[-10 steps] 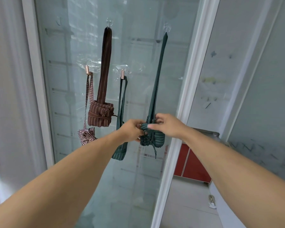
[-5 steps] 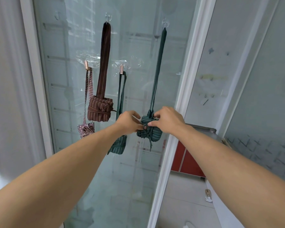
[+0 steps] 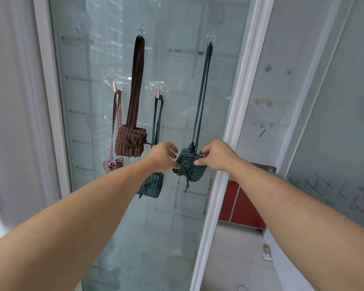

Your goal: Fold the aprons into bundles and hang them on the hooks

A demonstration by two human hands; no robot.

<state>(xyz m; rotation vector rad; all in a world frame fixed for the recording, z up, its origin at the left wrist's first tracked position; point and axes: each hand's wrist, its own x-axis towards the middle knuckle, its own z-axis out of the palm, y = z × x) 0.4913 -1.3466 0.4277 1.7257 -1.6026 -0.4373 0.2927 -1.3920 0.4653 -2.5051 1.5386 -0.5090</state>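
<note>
A dark green striped apron bundle (image 3: 189,169) hangs by its long strap from a clear hook (image 3: 211,37) high on the glass door. My left hand (image 3: 163,156) pinches the bundle's left side at the knot. My right hand (image 3: 215,155) pinches its right side, fingers curled over the top. Three more bundles hang to the left: a brown striped one (image 3: 129,144) from a clear hook (image 3: 141,30), a second green one (image 3: 150,186) from a copper hook (image 3: 157,92), and a small red checked one (image 3: 111,164) from another copper hook (image 3: 114,87).
A bare clear hook (image 3: 79,28) sits at the glass door's upper left. White door frames (image 3: 225,143) stand on both sides of the pane. A red cabinet (image 3: 240,206) and tiled floor show through the opening at the right.
Both hands stay at the green bundle. My left fingers have spread a little, and the view has shifted slightly downward.
</note>
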